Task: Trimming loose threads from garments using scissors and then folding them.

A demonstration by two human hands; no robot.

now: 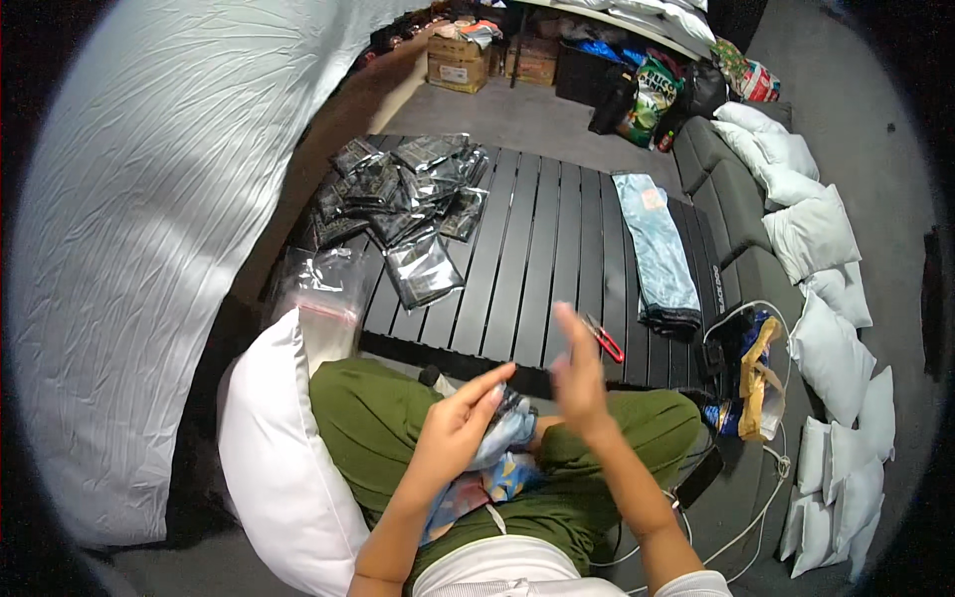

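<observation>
A light blue cloth (512,436) with a dark edge is bunched up above my lap. My left hand (453,428) is closed at its side, thumb and index finger close together, the other fingers partly hidden. To the right, my right hand (579,376) is raised with its fingers stretched out and nothing visible in it; it is slightly blurred. Below the bundle, a patterned blue and orange cloth (512,476) lies across my lap. On the black slatted table (527,249), red-handled snips (607,341) lie just beyond my right hand.
Many flat black plastic packets (398,194) are piled on the table's left, beside clear plastic bags (328,294). A folded light blue garment (657,249) lies on the right. White pillows (816,229) line the grey sofa (761,284); a white cable (761,517) loops there. A white cushion (284,458) is at my left.
</observation>
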